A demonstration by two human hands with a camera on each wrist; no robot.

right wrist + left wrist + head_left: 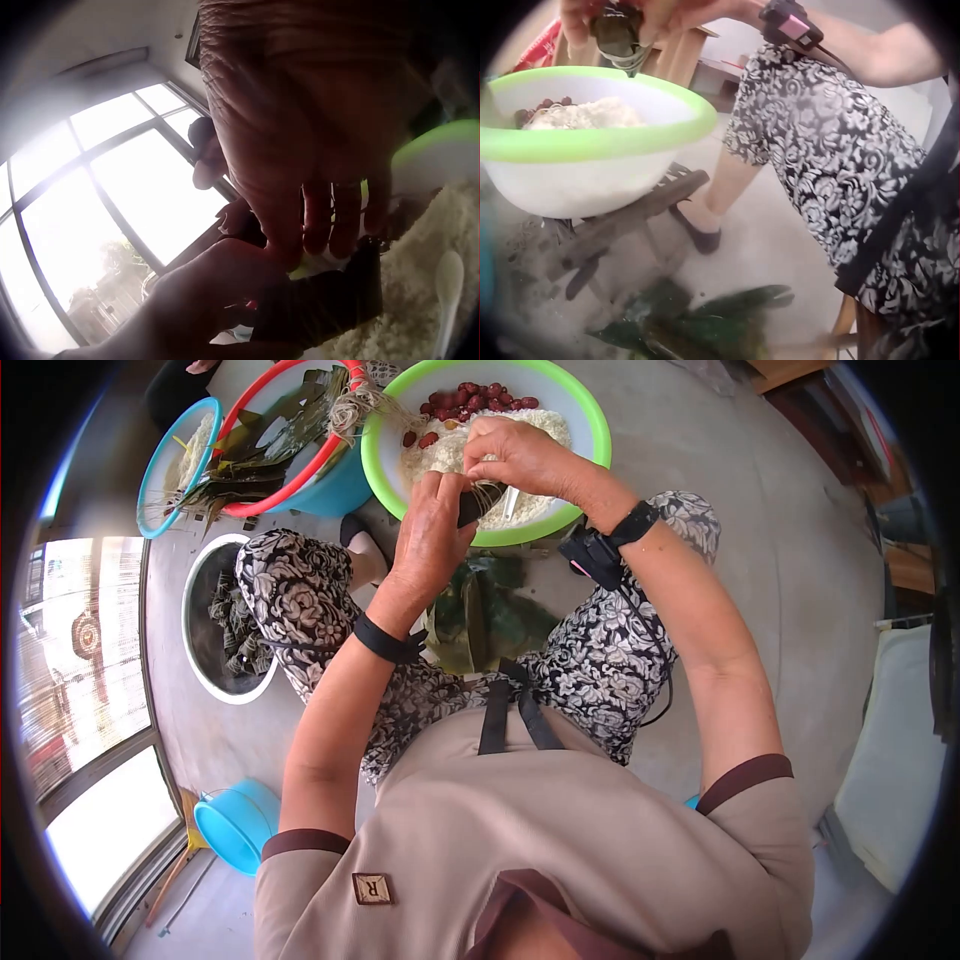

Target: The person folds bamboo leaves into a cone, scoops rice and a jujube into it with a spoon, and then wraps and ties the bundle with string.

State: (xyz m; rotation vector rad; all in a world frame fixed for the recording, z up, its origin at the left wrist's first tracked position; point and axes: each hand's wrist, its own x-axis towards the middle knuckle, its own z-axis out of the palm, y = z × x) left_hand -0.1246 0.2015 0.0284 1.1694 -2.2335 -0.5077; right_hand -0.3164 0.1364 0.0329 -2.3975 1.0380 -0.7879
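Over the near side of a green-rimmed basin [602, 445], my left hand [430, 535] grips a dark leaf-wrapped rice dumpling [476, 506]. Strands of string circle the dumpling [619, 36] in the left wrist view. My right hand [525, 455] is just above and beside it, fingers curled, pinching the string at the dumpling's upper end. Part of that string is hidden by the fingers. White rice [545, 428] fills the basin below, with dark red dates [478, 398] heaped at its far side. A white spoon [448, 281] stands in the rice by the dumpling.
A red-rimmed tub [330, 465] at the left holds long leaves and a bundle of string [350, 410]. Beside it is a smaller blue-rimmed basin [146, 490]. Wrapped dumplings [238, 625] lie in a white-rimmed basin. Wet green leaves [490, 605] lie between the knees.
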